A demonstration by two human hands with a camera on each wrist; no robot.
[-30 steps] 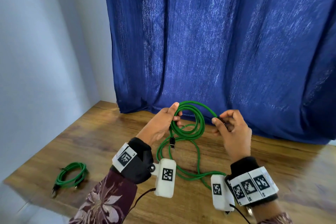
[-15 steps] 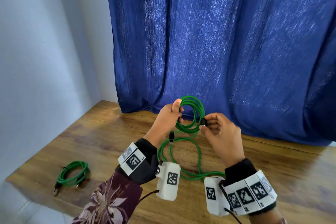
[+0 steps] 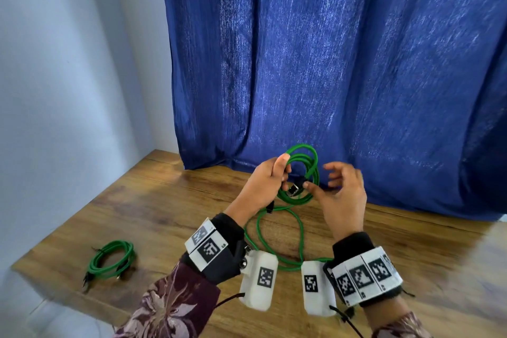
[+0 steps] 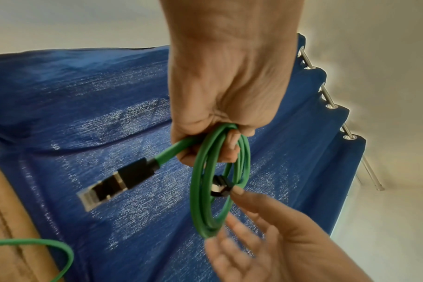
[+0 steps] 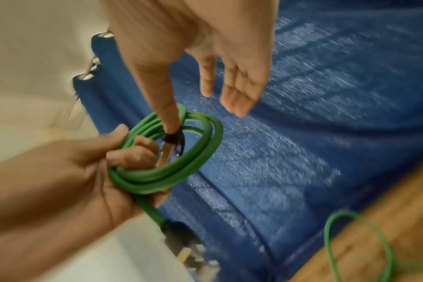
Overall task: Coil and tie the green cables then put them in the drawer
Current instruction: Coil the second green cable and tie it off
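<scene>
My left hand (image 3: pixel 278 174) grips a small coil of green cable (image 3: pixel 295 201) held up above the wooden table (image 3: pixel 164 214). One black and metal plug (image 4: pixel 114 185) sticks out below the left fist. The other plug (image 3: pixel 294 190) pokes through the middle of the coil (image 4: pixel 196 190). My right hand (image 3: pixel 323 184) is beside the coil with fingers spread, and its thumb tip touches that plug (image 5: pixel 168 150). A second green cable (image 3: pixel 301 236) lies in loose loops on the table under my wrists.
A tied green coil (image 3: pixel 112 258) lies near the table's front left corner. A blue curtain (image 3: pixel 329 63) hangs along the table's far edge, with a pale wall (image 3: pixel 68 90) to the left.
The right hand stopped pinching the plug and spread its fingers. The plug now sits through the coil's middle with only the thumb on it. The left hand keeps its grip.
</scene>
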